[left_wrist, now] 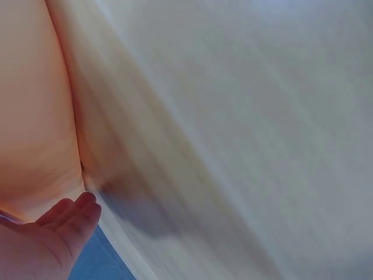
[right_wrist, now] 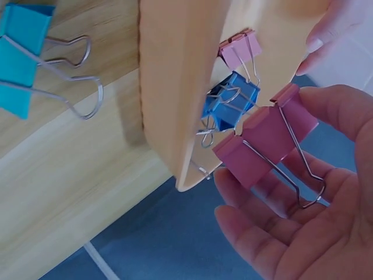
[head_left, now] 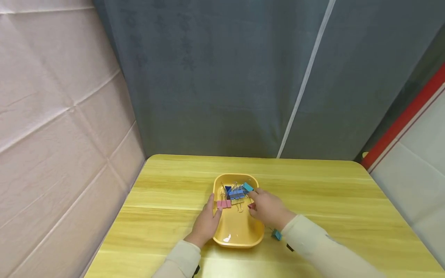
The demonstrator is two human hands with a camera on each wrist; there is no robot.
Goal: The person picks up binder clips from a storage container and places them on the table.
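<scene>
A yellow tray (head_left: 238, 227) holds several binder clips. My left hand (head_left: 204, 224) holds the tray's left side, thumb over the rim and fingers along the outer wall (left_wrist: 35, 105). In the right wrist view, my right hand (right_wrist: 303, 221) pinches a large pink binder clip (right_wrist: 265, 137) between thumb and fingers; the head view mostly hides it. Near that hand in the tray lies a teal binder clip (head_left: 247, 187). Beside it are blue binder clips (head_left: 237, 194), with a smaller pink binder clip (head_left: 223, 204) to their left.
Another teal binder clip (head_left: 276, 234) lies outside the tray, right of its near end and close to my right sleeve. The tray stands on a wood-grain table (head_left: 167, 216). A dark curtain (head_left: 215, 77) hangs behind the table's far edge.
</scene>
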